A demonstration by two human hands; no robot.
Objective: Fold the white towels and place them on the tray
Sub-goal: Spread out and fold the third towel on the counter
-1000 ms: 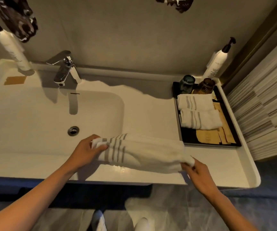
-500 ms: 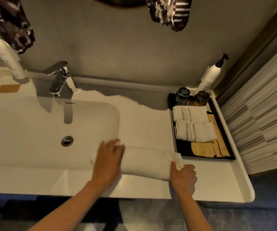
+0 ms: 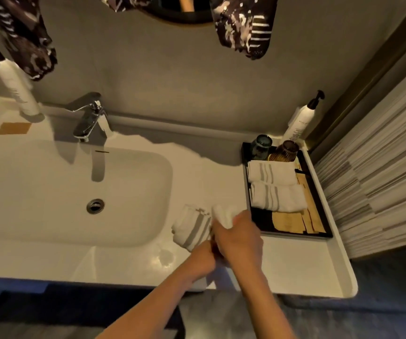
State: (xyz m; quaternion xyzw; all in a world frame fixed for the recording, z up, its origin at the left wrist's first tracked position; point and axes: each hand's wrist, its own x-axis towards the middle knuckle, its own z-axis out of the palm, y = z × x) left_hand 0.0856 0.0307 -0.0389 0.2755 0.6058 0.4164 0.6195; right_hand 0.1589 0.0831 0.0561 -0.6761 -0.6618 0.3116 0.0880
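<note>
The white towel (image 3: pixel 192 228) is gripped by the right hand (image 3: pixel 237 237) and the left hand (image 3: pixel 203 259) together, with the tray (image 3: pixel 265 222) just beside the right hand.

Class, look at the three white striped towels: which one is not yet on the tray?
The towel in the hands, held by the left hand and right hand on the counter beside the sink. The other two towels lie folded on the black tray.

A chrome faucet (image 3: pixel 92 117) stands over the white sink basin (image 3: pixel 38 192) with its drain (image 3: pixel 95 206); pump bottles (image 3: pixel 16 86) (image 3: pixel 301 119) flank the counter, and a teal tumbler (image 3: pixel 260 146) sits beside a brown tumbler (image 3: pixel 287 150)
</note>
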